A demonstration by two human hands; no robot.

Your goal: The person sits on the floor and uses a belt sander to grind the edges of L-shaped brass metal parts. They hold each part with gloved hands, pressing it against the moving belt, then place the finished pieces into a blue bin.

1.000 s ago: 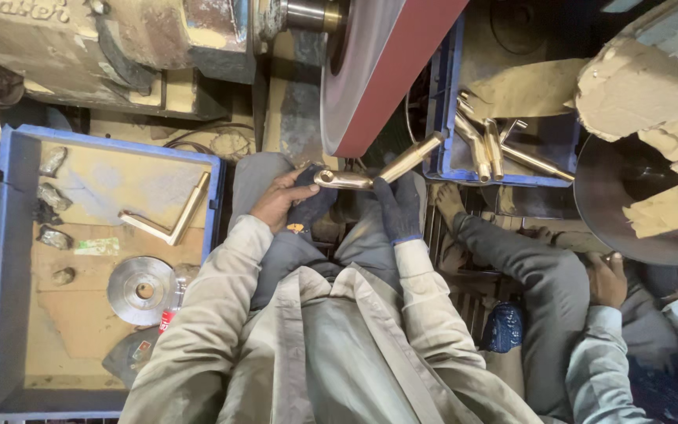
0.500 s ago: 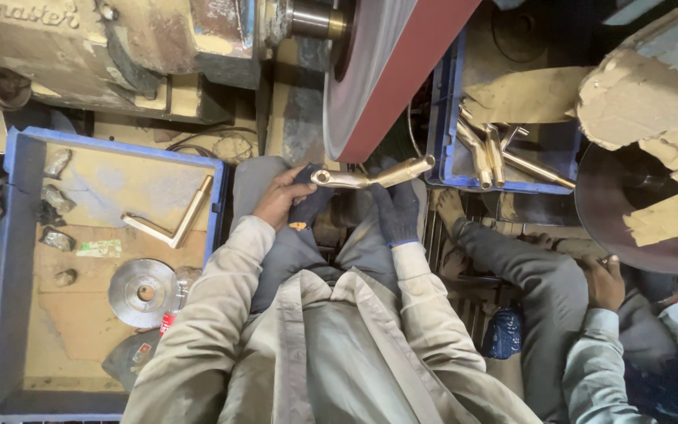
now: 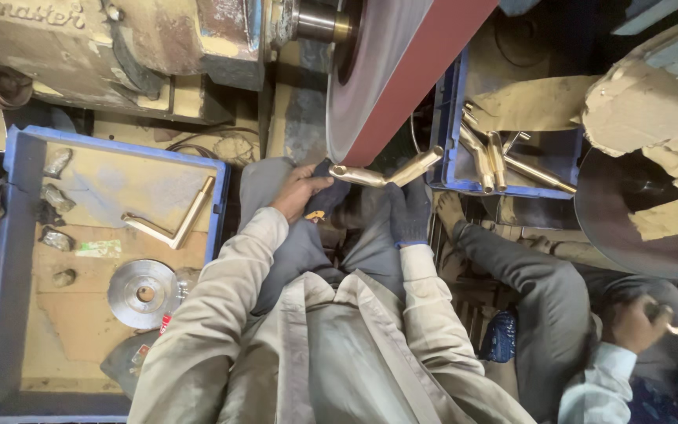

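Workshop: I am looking straight down at a grimy machine bay, with a worn motor housing (image 3: 111,47) sitting at the far left and dusty boards lying under everything.
Belt: I am seeing a maroon abrasive belt (image 3: 402,74) slanting down from the far edge, running over a grey wheel on a steel shaft.
Workpiece: I am watching a bent brass tube (image 3: 386,173), shaped like a shallow V, lying just below the belt's near end; I cannot tell whether it is touching the belt.
Left hand: I am seeing the bare left hand (image 3: 298,192) curling its fingers round the left end of the tube, gripping it together with a dark cloth.
Right hand: I am seeing the right hand (image 3: 410,212), wearing a dark blue glove, closing on the tube from below near its bend and right arm.
Left crate: I am noting a blue crate (image 3: 1,259) sitting at the left, holding another bent brass tube (image 3: 173,220), a grey metal disc (image 3: 144,293) and some small dull lumps.
Far crate: I am noting a second blue crate (image 3: 453,118) lying right of the belt, carrying several more brass tubes (image 3: 504,161).
Co-worker: I am seeing another person's hand (image 3: 629,322) at the near right, holding a thin brass piece, with a grey-clad leg stretching beside my own lap.
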